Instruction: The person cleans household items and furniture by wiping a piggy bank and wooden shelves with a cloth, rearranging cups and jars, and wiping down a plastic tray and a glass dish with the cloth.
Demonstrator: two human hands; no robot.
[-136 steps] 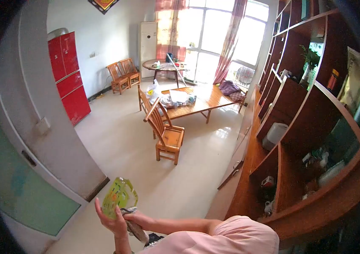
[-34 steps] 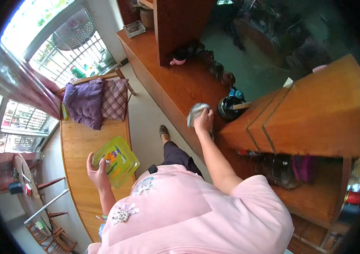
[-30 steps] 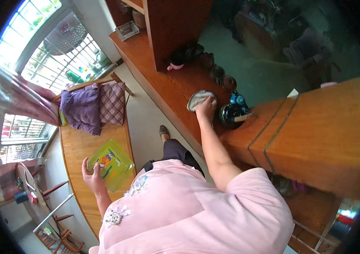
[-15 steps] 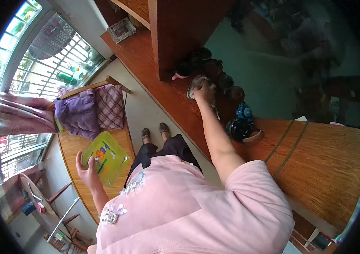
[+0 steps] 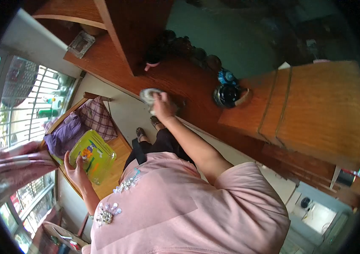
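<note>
My left hand (image 5: 77, 171) grips a translucent green plastic tray (image 5: 101, 163) by its near left edge. The tray has a colourful cartoon print and is held tilted beside my body. My right hand (image 5: 164, 106) is closed on a crumpled grey-white cloth (image 5: 147, 95), at the front edge of a reddish-brown wooden shelf (image 5: 184, 80). Whether the cloth touches the shelf edge, I cannot tell. Further back on that shelf, a dark round pot (image 5: 227, 95) and a blue patterned pot (image 5: 226, 77) stand away from my right hand.
Several dark pots (image 5: 213, 62) line the back of the shelf beside glass. A pink item (image 5: 151, 66) lies near the upright panel, and a woven basket (image 5: 81, 44) sits farther left. A chair (image 5: 122, 146) with purple clothing (image 5: 66, 132) stands by the window.
My right hand has drawn the cloth away from the pots to the shelf's front edge. My left hand still holds the tray. The camera view has turned and shifted.
</note>
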